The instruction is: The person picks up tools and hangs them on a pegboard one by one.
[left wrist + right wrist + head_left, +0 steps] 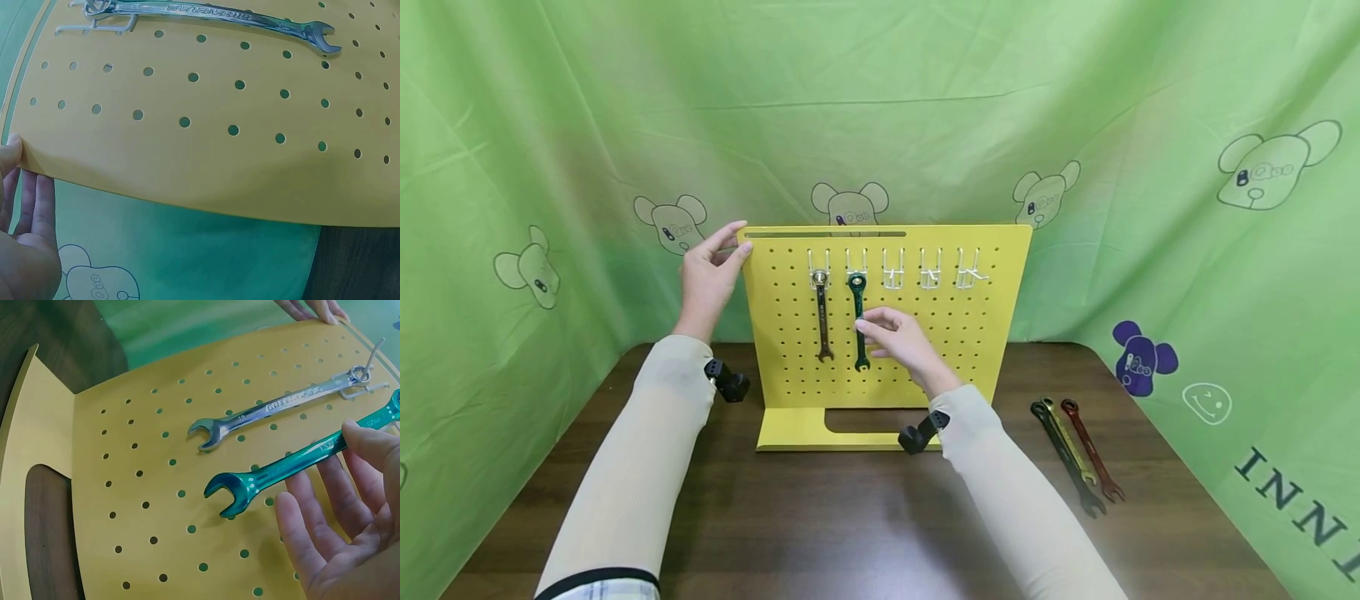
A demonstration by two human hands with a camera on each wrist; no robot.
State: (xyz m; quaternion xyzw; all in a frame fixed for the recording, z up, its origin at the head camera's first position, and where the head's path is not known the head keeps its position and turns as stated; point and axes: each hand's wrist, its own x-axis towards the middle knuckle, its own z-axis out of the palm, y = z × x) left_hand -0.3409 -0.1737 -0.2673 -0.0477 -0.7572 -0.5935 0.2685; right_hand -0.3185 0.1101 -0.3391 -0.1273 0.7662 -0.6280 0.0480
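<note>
Pale sleeves (1026, 508) reach in from the bottom edge of the head view, which cuts them off, and lead to two hands on a yellow board (997, 321) standing on a brown table (820, 533). Between thumb and fingers, the right hand (902, 337) pinches the green wrench (300, 461) by its shaft, a narrow grip. That wrench is in front of the board at the second hook from the left. Its long axis runs nearly upright, ring end up, forked end down, the foot leaning very slightly right. Whether the hook bears its ring I cannot tell: the head view shows it too small, and the right wrist view crops the ring at its edge.

Just left of it, a silver wrench (823, 321) hangs the same way, its ring around a hook. Three white hooks (930, 275) stand to the right.

Closed on the board's upper left corner, the left hand (707, 275) has its thumb in front; its fingertips are hidden behind.

On the table at right, black (1063, 450), gold and red (1092, 450) wrenches slant with forked ends toward the camera, the black partly covering the gold.
</note>
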